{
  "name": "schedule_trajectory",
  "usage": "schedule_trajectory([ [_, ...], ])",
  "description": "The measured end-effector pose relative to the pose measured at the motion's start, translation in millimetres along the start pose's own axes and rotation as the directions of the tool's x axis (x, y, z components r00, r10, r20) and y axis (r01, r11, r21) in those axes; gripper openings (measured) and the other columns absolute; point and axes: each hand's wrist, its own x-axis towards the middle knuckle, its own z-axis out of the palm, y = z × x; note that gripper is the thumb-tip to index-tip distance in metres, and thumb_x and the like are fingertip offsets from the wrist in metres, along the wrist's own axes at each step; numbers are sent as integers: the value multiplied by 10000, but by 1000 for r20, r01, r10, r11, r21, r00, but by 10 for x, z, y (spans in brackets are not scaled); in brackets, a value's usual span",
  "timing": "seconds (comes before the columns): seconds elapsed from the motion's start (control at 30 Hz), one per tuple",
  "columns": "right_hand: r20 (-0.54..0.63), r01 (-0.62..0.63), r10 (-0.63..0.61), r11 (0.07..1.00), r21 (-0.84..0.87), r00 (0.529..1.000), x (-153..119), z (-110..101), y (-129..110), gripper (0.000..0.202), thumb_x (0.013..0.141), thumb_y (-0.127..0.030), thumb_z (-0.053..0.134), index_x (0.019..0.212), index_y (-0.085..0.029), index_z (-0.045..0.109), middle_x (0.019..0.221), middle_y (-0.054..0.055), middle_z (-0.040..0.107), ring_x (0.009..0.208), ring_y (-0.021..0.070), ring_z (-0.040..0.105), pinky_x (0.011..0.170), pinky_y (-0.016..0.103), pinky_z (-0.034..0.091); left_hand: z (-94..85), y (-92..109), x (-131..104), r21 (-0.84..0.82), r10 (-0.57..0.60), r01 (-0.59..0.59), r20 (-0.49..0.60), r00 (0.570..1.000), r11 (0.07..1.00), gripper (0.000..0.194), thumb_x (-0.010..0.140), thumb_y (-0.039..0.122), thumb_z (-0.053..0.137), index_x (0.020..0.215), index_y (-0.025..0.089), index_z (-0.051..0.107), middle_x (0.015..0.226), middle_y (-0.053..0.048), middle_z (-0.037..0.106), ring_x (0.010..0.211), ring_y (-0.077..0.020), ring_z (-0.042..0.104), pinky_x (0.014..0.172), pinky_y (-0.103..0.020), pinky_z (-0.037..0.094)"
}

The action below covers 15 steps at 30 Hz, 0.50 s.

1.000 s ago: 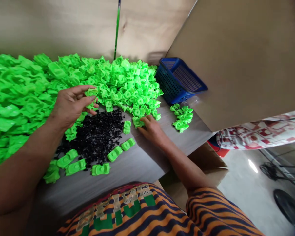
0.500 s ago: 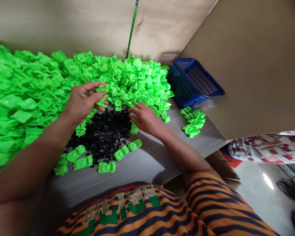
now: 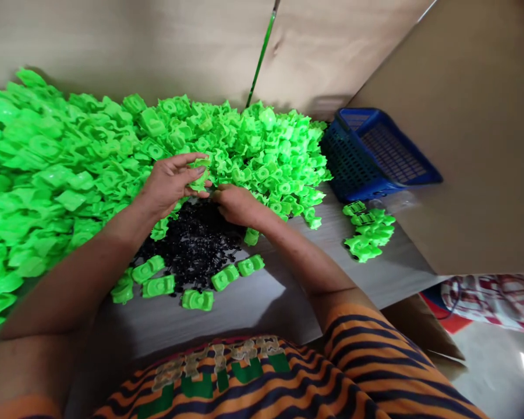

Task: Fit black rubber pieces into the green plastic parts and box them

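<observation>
A: What surface and setting are shown?
B: A grey wood-grain table (image 3: 406, 262) stands against a pale panel (image 3: 113, 46), with a brown board (image 3: 471, 163) at right. A large pile of green parts (image 3: 91, 151) covers the table's far and left portions. Beside its right end stands a blue basket (image 3: 353, 157), with a small cluster of green toy cars (image 3: 369, 233) in front. At lower right lie patterned cloth (image 3: 498, 299) and bare floor (image 3: 498, 372).

A: Where is the handled piece, and how is it oriented?
B: The green car shell (image 3: 199, 177) is raised above the far edge of a heap of black parts (image 3: 196, 244). Its long axis appears to run roughly from far to near, slightly slanted; which end is the front cannot be made out. Loose shells (image 3: 197, 299) lie along the heap's near edge; the nearest has its long axis running left to right.

A: And the hands?
B: The left hand (image 3: 168, 183) pinches the shell between thumb and fingers, the lower fingers partly extended. The right hand (image 3: 236, 203) has its fingers curled together just beside the shell, over the heap's far right edge; whether they grip anything cannot be determined, as the fingertips are largely hidden.
</observation>
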Motion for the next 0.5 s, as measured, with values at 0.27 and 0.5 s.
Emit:
schedule_trajectory([
  [0.27, 10, 36, -36, 999, -9, 999, 14, 26, -13, 350, 1031, -69, 479, 1265, -73, 738, 1238, 204, 743, 1043, 264, 685, 763, 329, 395, -32, 12, 49, -159, -128, 124, -10, 992, 979, 361, 905, 147, 751, 1265, 138, 718, 832, -37, 746, 797, -211, 805, 700, -333, 711],
  [0.5, -43, 64, -63, 998, 12, 997, -23, 37, 39, 277, 1000, -24, 490, 1176, -75, 697, 1129, 196, 745, 989, 250, 643, 806, 327, 418, -20, 33, 41, -189, -112, 102, -42, 993, 977, 390, 885, 104, 682, 1274, 114, 709, 810, -39, 751, 826, -216, 808, 773, -385, 724],
])
